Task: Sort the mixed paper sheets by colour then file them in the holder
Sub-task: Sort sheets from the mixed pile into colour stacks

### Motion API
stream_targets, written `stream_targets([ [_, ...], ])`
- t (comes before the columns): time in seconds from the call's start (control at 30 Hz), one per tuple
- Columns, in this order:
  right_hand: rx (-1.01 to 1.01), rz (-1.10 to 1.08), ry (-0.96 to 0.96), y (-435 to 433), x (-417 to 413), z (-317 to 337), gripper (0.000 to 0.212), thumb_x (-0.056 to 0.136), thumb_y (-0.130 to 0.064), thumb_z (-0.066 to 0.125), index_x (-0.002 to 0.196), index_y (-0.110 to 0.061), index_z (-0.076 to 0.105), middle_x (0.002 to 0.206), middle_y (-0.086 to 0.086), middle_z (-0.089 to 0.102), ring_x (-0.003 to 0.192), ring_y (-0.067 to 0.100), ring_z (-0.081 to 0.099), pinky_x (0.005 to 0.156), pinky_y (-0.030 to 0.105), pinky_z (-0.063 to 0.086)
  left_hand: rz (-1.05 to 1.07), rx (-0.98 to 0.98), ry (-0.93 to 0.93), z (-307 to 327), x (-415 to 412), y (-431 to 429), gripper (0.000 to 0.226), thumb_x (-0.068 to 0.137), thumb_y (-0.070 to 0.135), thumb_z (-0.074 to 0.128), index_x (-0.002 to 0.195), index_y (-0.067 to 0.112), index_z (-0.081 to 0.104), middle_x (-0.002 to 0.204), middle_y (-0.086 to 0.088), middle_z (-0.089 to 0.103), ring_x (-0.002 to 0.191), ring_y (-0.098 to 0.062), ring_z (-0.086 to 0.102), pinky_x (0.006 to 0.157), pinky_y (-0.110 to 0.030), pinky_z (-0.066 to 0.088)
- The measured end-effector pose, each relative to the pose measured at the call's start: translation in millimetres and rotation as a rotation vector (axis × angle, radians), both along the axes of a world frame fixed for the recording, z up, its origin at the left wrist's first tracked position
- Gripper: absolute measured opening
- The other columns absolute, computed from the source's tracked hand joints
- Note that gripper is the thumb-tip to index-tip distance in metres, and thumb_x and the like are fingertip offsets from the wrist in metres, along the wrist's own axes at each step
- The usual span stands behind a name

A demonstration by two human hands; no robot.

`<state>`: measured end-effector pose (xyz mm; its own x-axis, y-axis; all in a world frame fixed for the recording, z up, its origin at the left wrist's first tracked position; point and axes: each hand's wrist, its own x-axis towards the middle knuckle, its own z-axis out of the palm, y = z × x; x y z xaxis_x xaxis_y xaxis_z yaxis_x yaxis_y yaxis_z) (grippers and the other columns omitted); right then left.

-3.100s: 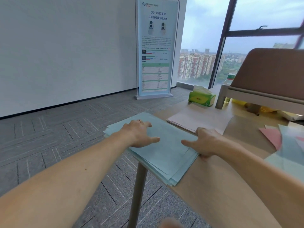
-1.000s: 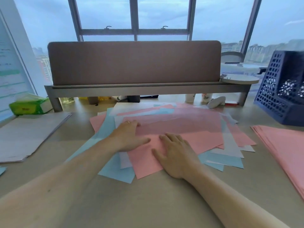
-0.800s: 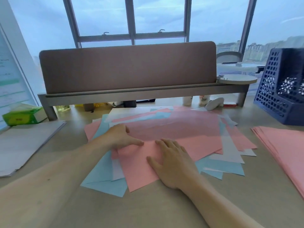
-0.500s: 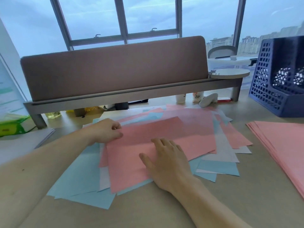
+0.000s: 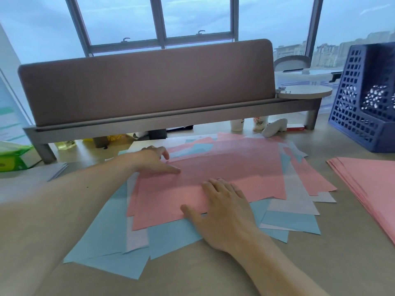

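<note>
A loose pile of mixed pink, blue and white sheets (image 5: pixel 295 189) lies spread on the desk before me. On top is a large pink sheet (image 5: pixel 224 174). My left hand (image 5: pixel 157 160) rests on its left edge with fingers stretched out. My right hand (image 5: pixel 222 208) lies flat on its near edge, fingers straight. A sorted stack of pink sheets (image 5: pixel 367 184) lies at the right. The dark blue mesh file holder (image 5: pixel 363 99) stands at the far right.
A brown desk divider on a grey frame (image 5: pixel 145 86) runs across the back. A green tissue pack (image 5: pixel 15 157) and a white paper stack (image 5: pixel 38 174) lie at the left. Small cups and a white object (image 5: pixel 275 127) sit under the divider.
My view has turned from the blue stack at the desk's left end to the mixed pile. Both hands now lie on the top pink sheet, which has slid slightly toward me.
</note>
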<state>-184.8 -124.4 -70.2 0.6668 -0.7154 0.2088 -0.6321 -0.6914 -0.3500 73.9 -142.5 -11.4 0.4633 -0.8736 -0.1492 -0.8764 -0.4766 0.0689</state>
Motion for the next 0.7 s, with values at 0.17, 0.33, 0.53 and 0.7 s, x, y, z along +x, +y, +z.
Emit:
stream_targets([
  [0.17, -0.005, 0.005, 0.009, -1, 1, -2, 0.083, 0.091, -0.075, 0.030, 0.156, -0.024, 0.022, 0.164, -0.007, 0.017, 0.153, 0.014, 0.005, 0.125, 0.036, 0.001, 0.055, 0.039, 0.049, 11, 0, -9, 0.094, 0.056, 0.085, 0.074, 0.128, 0.028, 0.053, 0.133, 0.004, 0.051, 0.117, -0.019, 0.052, 0.100, -0.037, 0.048],
  [0.33, -0.021, -0.005, -0.020, -1, 2, -4, 0.078, 0.090, -0.074, 0.032, 0.153, -0.027, 0.027, 0.162, -0.009, 0.020, 0.152, 0.013, 0.008, 0.125, 0.034, 0.002, -0.007, 0.043, 0.076, 15, -13, -23, 0.095, 0.054, 0.084, 0.077, 0.131, 0.036, 0.048, 0.136, 0.007, 0.045, 0.118, -0.018, 0.050, 0.102, -0.038, 0.046],
  [0.53, -0.020, -0.034, -0.014, -3, 4, -5, 0.078, 0.090, -0.073, 0.033, 0.152, -0.026, 0.027, 0.163, -0.006, 0.019, 0.152, 0.014, 0.007, 0.125, 0.036, 0.003, 0.044, 0.077, 0.050, 16, -13, -35, 0.098, 0.026, 0.095, 0.073, 0.104, 0.036, 0.059, 0.109, 0.015, 0.060, 0.099, -0.014, 0.061, 0.094, -0.038, 0.053],
  [0.7, -0.011, -0.057, -0.010, -4, 4, -5, 0.076, 0.092, -0.070, 0.033, 0.154, -0.026, 0.024, 0.164, -0.006, 0.017, 0.152, 0.013, 0.006, 0.125, 0.037, 0.002, -0.030, 0.028, 0.077, 26, -10, -21, 0.077, 0.053, 0.077, 0.083, 0.109, 0.031, 0.056, 0.112, 0.011, 0.061, 0.097, -0.012, 0.060, 0.087, -0.032, 0.053],
])
